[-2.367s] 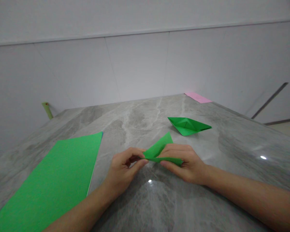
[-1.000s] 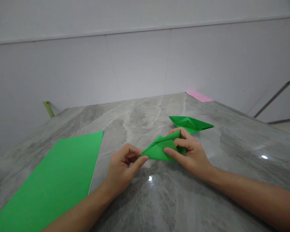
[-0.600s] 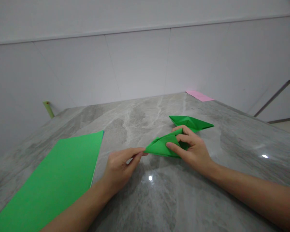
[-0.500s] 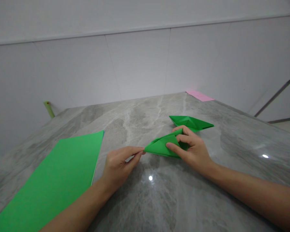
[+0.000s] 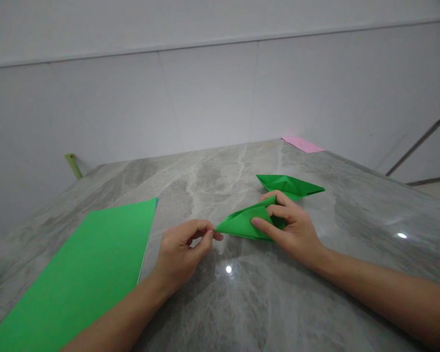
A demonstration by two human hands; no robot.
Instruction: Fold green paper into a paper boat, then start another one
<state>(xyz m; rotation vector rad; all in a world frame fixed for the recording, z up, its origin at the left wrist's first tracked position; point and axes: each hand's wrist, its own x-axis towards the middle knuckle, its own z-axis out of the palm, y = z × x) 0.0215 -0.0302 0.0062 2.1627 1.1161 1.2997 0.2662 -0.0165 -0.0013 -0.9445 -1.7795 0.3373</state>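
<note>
Between my hands is a folded piece of green paper point(image 5: 244, 224), coming to a point on its left side. My left hand point(image 5: 185, 249) pinches that pointed tip between thumb and forefinger. On the paper's right side, my right hand point(image 5: 291, 222) is closed around it, the thumb on the near face and some fingers tucked behind or inside the folds. Just beyond the right hand lies a folded green paper boat point(image 5: 288, 185), its lower part partly hidden by that hand.
A stack of green paper sheets point(image 5: 91, 264) lies at the left on the grey marble table point(image 5: 205, 181). A pink sheet point(image 5: 303, 144) rests at the far right edge by the white wall point(image 5: 212, 98). A light green tube-like object point(image 5: 74, 166) stands beyond the table's left end.
My left fingers have curled more and shifted on the tip, which has moved slightly left. My right hand keeps its hold with hardly any movement.
</note>
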